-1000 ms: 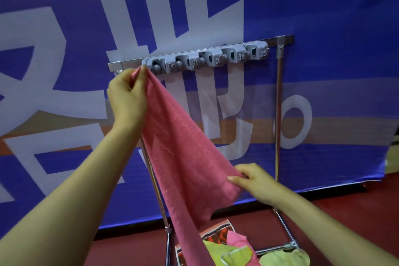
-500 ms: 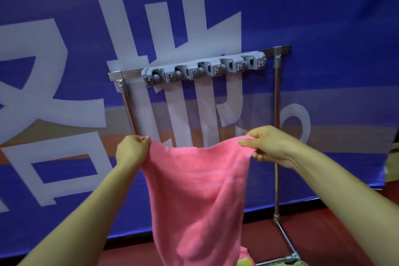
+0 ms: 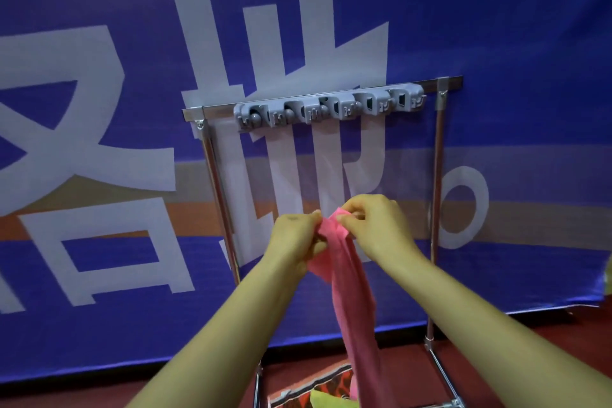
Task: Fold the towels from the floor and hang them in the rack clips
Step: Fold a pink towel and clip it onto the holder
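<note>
A pink towel (image 3: pixel 356 301) hangs folded in half lengthwise, a narrow strip reaching down toward the floor. My left hand (image 3: pixel 294 238) and my right hand (image 3: pixel 376 225) meet at its top, each pinching a corner, fingertips almost touching. Both hands are well below the grey clip strip (image 3: pixel 329 108), which holds several clips with nothing hanging from them on the metal rack (image 3: pixel 438 175).
More towels lie on the floor inside the rack's base: a patterned red-and-black one (image 3: pixel 311 391) and a yellow-green one (image 3: pixel 326 401). A blue banner (image 3: pixel 99 109) with large pale characters stands right behind the rack. The floor (image 3: pixel 530 341) is dark red.
My hands, spread apart holding the towel's top edge stretched wide, have come together at the middle. The towel has folded in half and now hangs narrow.
</note>
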Action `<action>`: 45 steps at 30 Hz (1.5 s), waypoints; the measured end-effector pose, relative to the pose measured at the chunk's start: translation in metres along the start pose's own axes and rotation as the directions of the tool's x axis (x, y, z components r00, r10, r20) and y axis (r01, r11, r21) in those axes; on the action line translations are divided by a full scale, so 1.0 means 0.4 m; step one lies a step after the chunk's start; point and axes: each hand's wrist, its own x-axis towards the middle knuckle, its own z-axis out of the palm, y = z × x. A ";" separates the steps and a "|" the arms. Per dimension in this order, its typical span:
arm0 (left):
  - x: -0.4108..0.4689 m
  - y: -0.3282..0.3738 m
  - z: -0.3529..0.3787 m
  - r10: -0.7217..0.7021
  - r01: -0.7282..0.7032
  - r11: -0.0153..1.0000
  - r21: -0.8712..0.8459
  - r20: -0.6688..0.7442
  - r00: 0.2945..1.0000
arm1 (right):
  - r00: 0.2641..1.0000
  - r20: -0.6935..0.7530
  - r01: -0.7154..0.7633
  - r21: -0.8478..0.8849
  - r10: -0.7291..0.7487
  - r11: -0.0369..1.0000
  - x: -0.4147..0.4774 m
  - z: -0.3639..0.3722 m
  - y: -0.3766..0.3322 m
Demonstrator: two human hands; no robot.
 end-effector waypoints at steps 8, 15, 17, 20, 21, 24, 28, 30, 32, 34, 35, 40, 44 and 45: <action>-0.037 0.023 0.049 -0.022 0.023 1.000 -0.018 0.031 0.999 | 0.980 -0.105 0.169 -0.023 -0.171 0.985 -0.027 -0.007 -0.012; -0.045 0.024 0.074 -0.123 0.136 0.967 -0.217 0.072 0.990 | 0.961 -0.127 0.246 -0.015 -0.246 0.969 -0.044 -0.004 0.008; -0.055 0.027 0.078 -0.132 0.150 0.952 -0.268 0.083 0.988 | 0.955 -0.100 0.278 -0.011 -0.278 0.960 -0.046 -0.003 0.017; -0.066 0.030 0.088 -0.101 0.121 0.961 -0.249 0.093 0.991 | 0.948 0.011 0.319 0.000 -0.319 0.948 -0.048 -0.008 0.024; -0.069 0.032 0.091 -0.102 0.126 0.957 -0.261 0.103 0.989 | 0.947 0.040 0.320 0.003 -0.320 0.947 -0.047 -0.011 0.026; -0.073 0.037 0.091 -0.141 0.220 0.887 -0.406 0.214 0.967 | 0.940 0.049 0.338 -0.006 -0.337 0.941 -0.035 -0.027 0.033; -0.071 0.024 0.065 -0.078 0.145 0.953 -0.266 0.249 0.965 | 0.938 0.043 0.345 0.013 -0.345 0.939 -0.006 -0.049 0.038; -0.056 -0.006 0.048 0.095 -0.104 0.991 0.082 0.111 0.989 | 0.941 0.016 0.338 0.019 -0.339 0.941 0.011 -0.061 0.039; -0.031 -0.047 0.024 0.367 -0.321 0.806 0.497 0.004 0.930 | 0.946 0.000 0.325 0.043 -0.325 0.945 0.025 -0.072 0.033; -0.013 -0.079 0.003 0.494 -0.378 0.617 0.690 0.034 0.869 | 0.950 -0.014 0.311 0.085 -0.311 0.946 0.038 -0.082 0.025; -0.008 -0.091 -0.006 0.502 -0.390 0.579 0.716 0.064 0.862 | 0.951 -0.024 0.308 0.110 -0.308 0.945 0.043 -0.087 0.021; 0.029 -0.107 -0.048 0.549 -0.432 0.544 0.720 0.085 0.832 | 0.955 -0.062 0.297 0.226 -0.291 0.928 0.062 -0.117 0.002; 0.025 -0.064 -0.078 0.490 -0.505 0.767 0.397 0.146 0.859 | 0.959 -0.085 0.284 0.216 -0.272 0.934 0.075 -0.144 0.015; 0.024 -0.041 -0.086 0.522 -0.527 0.778 0.341 0.115 0.845 | 0.957 -0.099 0.288 0.186 -0.274 0.939 0.078 -0.152 0.020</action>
